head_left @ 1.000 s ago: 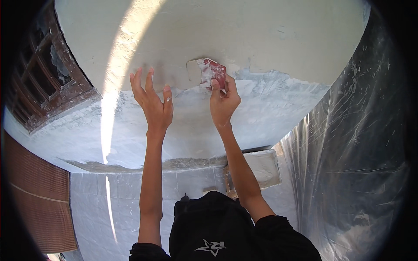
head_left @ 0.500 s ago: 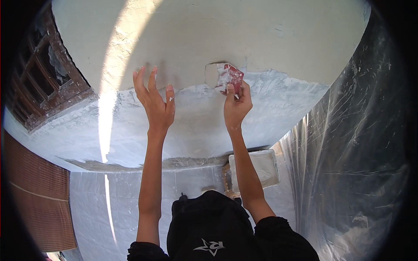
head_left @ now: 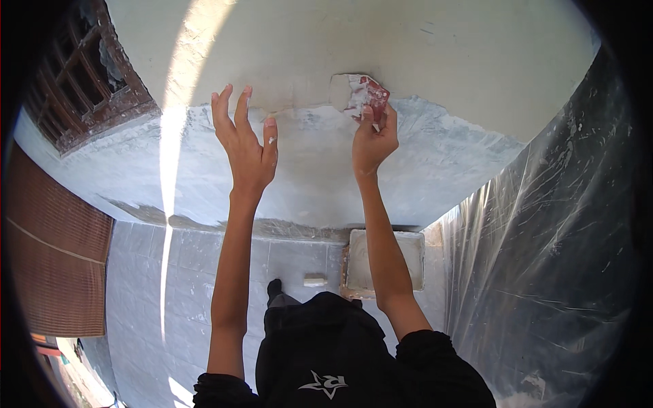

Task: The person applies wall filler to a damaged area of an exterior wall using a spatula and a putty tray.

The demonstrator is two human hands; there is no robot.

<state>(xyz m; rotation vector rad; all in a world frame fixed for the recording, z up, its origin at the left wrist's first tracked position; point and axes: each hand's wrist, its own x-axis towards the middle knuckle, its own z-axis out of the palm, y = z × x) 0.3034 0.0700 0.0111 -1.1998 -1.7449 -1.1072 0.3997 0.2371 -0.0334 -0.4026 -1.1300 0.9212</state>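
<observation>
My right hand (head_left: 375, 144) grips a red putty scraper (head_left: 373, 95) smeared with white filler, thumb on its near face. The blade lies against the wall (head_left: 299, 47), at the border between a smooth beige coat above and a whitish, patchy surface below. To the left, my left hand (head_left: 246, 151) is raised before the same wall, fingers spread and nothing in them. White specks of filler stick to its thumb. Whether its fingertips touch the wall I cannot tell.
Behind my right forearm, a rectangular tub (head_left: 422, 264) with pale filler stands on the grey floor (head_left: 204, 299). Nearby lies a small white block (head_left: 315, 280). A wooden window frame (head_left: 102, 112) and brown blind (head_left: 58, 258) are at left; clear plastic sheeting (head_left: 530, 238) hangs at right.
The view has shifted, showing more floor, a dark-clad foot and the white block. Both hands sit a little higher in the picture. The scraper stays in my right hand against the wall.
</observation>
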